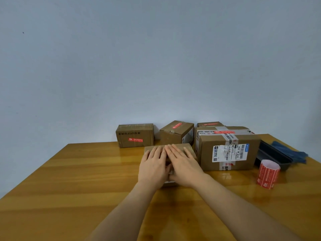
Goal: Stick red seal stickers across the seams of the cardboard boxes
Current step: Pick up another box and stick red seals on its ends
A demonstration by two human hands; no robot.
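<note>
A small cardboard box (185,148) lies in the middle of the wooden table (78,180). My left hand (154,166) and my right hand (184,166) both rest flat on its top, fingers stretched and side by side, covering most of the lid. Whatever lies under the palms is hidden. A roll of red seal stickers (267,173) stands upright to the right, apart from both hands. Red stickers show on the far left box (135,135), the tilted middle box (176,132) and the large taped box (227,148).
A black tray (272,154) and a blue cloth (290,151) lie at the right edge behind the roll. Another box (209,124) peeks out behind the large one. A pale wall closes off the back of the table.
</note>
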